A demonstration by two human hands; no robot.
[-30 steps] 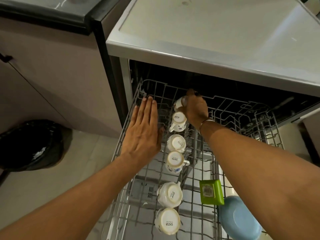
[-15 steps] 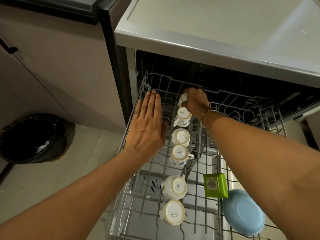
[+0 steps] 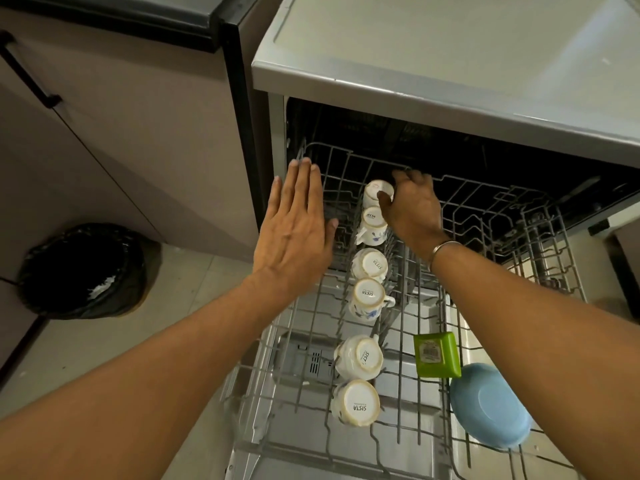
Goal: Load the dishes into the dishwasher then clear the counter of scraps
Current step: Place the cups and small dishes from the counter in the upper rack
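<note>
Head view: right hand [image 3: 414,211] half-hides rearmost cup [image 3: 376,192].

Cabinet front [image 3: 114,161]: flat, matt beige-brown panels with one diagonal door seam. A slim black bar handle [image 3: 29,76] is fitted at the upper left. A dark worktop edge [image 3: 131,19] runs above the cabinet, and a black upright trim strip [image 3: 239,109] closes its right end. Floor [image 3: 79,362]: pale tiles with faint joints. A round waste bin [image 3: 86,271] with a black liner stands on the floor just beside the cabinet base, with pale scraps inside. Lighting is soft and warm.
</note>
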